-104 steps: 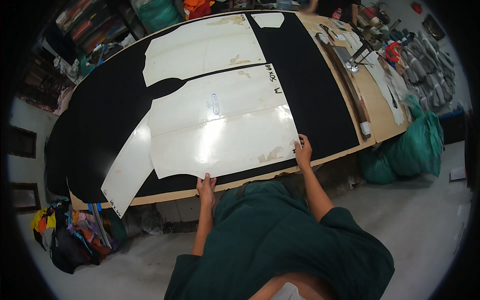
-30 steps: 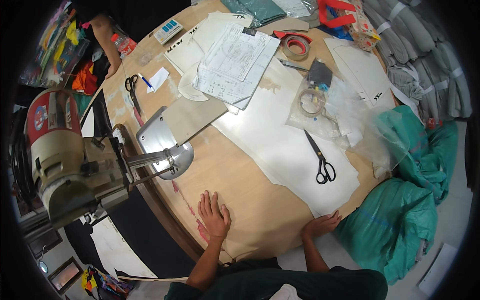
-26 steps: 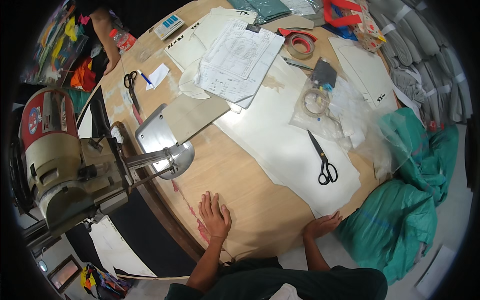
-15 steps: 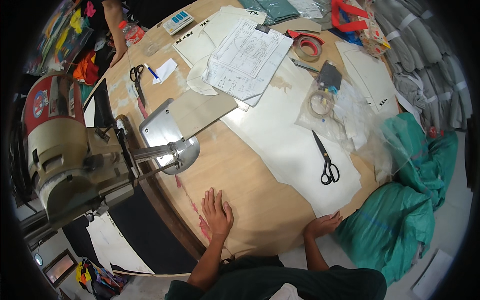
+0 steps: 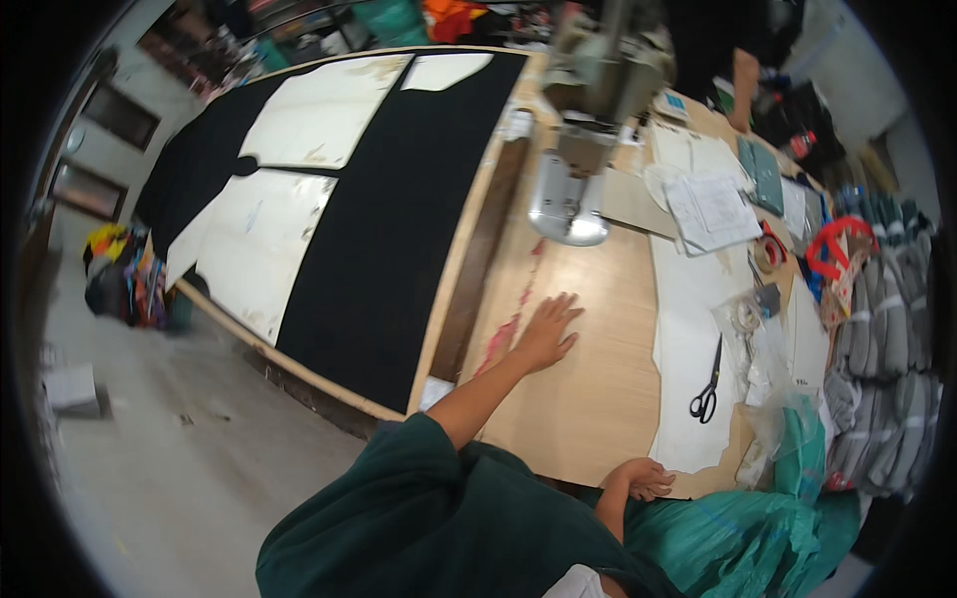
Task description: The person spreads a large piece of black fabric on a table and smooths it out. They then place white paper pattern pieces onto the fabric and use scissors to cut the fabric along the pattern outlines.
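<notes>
My left hand [image 5: 550, 331] lies flat on the wooden tabletop [image 5: 583, 399] with fingers spread, holding nothing. It is beside a torn pinkish-red strip [image 5: 505, 337]. At the table's near edge rests my right hand [image 5: 646, 480], fingers loosely bent and apparently empty. It is next to the lower end of a large white pattern sheet [image 5: 686, 349]. Black-handled scissors [image 5: 706, 399] lie on that sheet. Beyond my left hand stands a cutting machine [image 5: 598, 80] with a shiny metal base plate [image 5: 564, 214].
Left of a gap, black fabric [image 5: 389, 269] bears white pattern pieces [image 5: 261, 244]. Written papers [image 5: 710, 211], a tape dispenser [image 5: 768, 254] and clear plastic [image 5: 758, 384] lie rightward. Green sacks [image 5: 738, 543] and grey bundles [image 5: 867, 344] flank the table. Another person's arm [image 5: 744, 85] is at the far side.
The view has swung left, bringing the black fabric and the floor into sight. Both hands remain on the table, with the left still flat. The scissors still lie on the white sheet.
</notes>
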`<state>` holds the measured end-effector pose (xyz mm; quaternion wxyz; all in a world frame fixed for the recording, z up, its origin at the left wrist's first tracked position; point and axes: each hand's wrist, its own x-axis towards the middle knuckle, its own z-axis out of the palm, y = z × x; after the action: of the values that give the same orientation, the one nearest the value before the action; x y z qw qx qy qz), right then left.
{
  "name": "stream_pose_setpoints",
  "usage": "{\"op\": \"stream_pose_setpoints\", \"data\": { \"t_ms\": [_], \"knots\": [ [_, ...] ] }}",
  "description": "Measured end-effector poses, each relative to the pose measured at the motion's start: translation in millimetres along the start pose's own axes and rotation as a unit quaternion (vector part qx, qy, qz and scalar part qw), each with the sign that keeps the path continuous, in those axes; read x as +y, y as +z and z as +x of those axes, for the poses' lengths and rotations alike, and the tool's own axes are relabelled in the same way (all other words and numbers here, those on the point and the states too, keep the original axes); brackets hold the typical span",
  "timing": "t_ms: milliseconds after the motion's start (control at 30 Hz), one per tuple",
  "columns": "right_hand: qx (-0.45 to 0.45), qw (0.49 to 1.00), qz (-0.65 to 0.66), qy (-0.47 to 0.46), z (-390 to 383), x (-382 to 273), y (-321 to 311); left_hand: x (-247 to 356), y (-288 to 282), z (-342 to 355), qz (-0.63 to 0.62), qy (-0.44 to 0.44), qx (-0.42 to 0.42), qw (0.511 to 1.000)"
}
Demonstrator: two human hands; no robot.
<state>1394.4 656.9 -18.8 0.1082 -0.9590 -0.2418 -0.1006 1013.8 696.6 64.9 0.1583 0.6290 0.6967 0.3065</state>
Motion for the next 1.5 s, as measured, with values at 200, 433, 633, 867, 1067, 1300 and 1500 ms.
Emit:
{"op": "stream_pose_setpoints", "data": {
  "t_ms": [200,433,633,867,1067,1300,1500],
  "knots": [
    [-0.048,0.997,0.034,0.043,-3,21,-12,16,-109,-100,-0.290,-0.079,-0.126,0.945],
    [-0.109,0.970,0.208,-0.063,-30,107,-28,-85,-227,-326,-0.391,-0.270,0.275,0.836],
    [-0.395,0.907,0.079,-0.122,-117,200,-17,-177,-281,-487,-0.285,-0.399,0.328,0.808],
    [-0.702,0.682,-0.050,-0.199,-277,248,-30,-310,-350,-513,-0.311,-0.444,0.329,0.773],
    [-0.579,0.751,0.128,-0.288,-420,252,-68,-340,-384,-486,-0.334,-0.370,0.146,0.854],
    [-0.645,0.736,0.203,-0.016,-378,257,-79,-266,-341,-432,-0.355,-0.312,0.031,0.880],
    [-0.452,0.675,0.526,0.251,-260,200,-74,-147,-270,-360,-0.328,-0.255,-0.087,0.905]
  ]
}}
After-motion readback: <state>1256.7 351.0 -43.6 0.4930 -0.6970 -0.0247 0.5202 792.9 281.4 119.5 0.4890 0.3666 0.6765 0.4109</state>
